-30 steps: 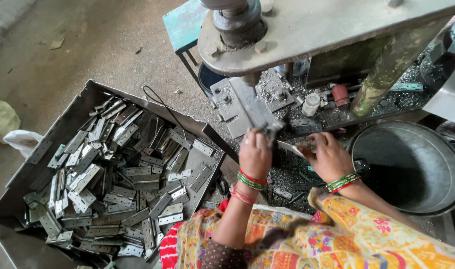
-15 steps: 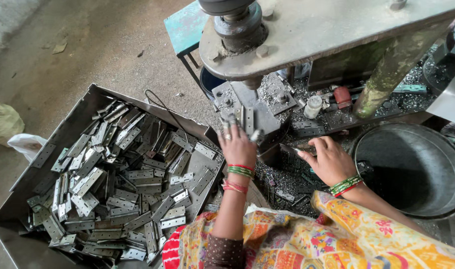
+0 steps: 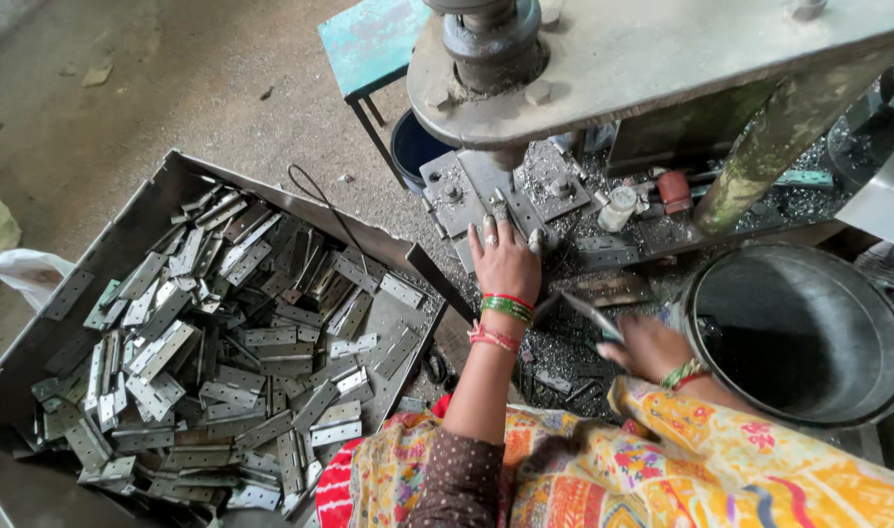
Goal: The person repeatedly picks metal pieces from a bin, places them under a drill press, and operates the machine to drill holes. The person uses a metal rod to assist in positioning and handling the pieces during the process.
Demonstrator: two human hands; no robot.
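**Hands at the press bed, hinge plates in the tray**

Under the grey press head, the left hand lies palm-down on the die plate, fingers spread and stretched forward, the fingertips touching a small metal piece; whether they pinch it I cannot tell. Green and red bangles ring that wrist. Lower and to the right, the right hand is closed around a flat metal strip, which juts out to the left over the scrap-strewn bench. Just beside this hand stands a round steel tub. At the far left, well apart from both hands, a sheet-metal tray holds a loose heap of hinge plates. A teal stool stands behind the press.
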